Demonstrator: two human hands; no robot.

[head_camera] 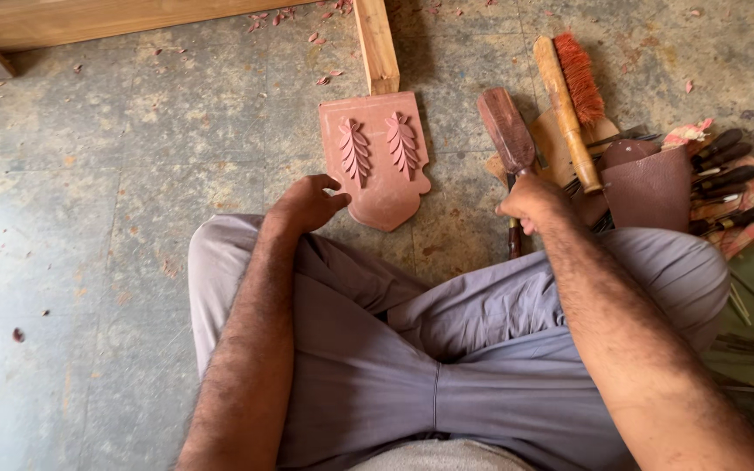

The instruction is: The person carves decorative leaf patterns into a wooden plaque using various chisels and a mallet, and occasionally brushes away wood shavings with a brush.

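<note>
Carved panel [376, 161]: reddish-brown wood, flat, shield-like outline with stepped sides and a rounded lower tip. Two raised leaf sprays in the upper half, ribbed texture, side by side. It lies flat on the floor at upper centre of the frame, its top edge butting a pale wooden batten [376, 44] that runs up out of view.

Left hand [305, 205]: fingers loosely curled, fingertips touching the panel's lower left edge; nothing enclosed in the grasp.

Right hand [532, 201]: closed in a fist around the handle of a wooden mallet [506, 129]. Mallet head dark, blocky, worn smooth, pointing up-frame, just right of the panel.

Floor [115, 174]: mottled grey-green concrete, scuffed, with reddish wood chips scattered near the top edge.

Right of frame: brush [569, 96] with pale turned handle and orange bristles; brown leather pouch [650, 185]; row of dark-handled chisels [730, 179] on patterned cloth. These crowd the area beside the right hand. Grey trousers [447, 349] fill the lower centre.
</note>
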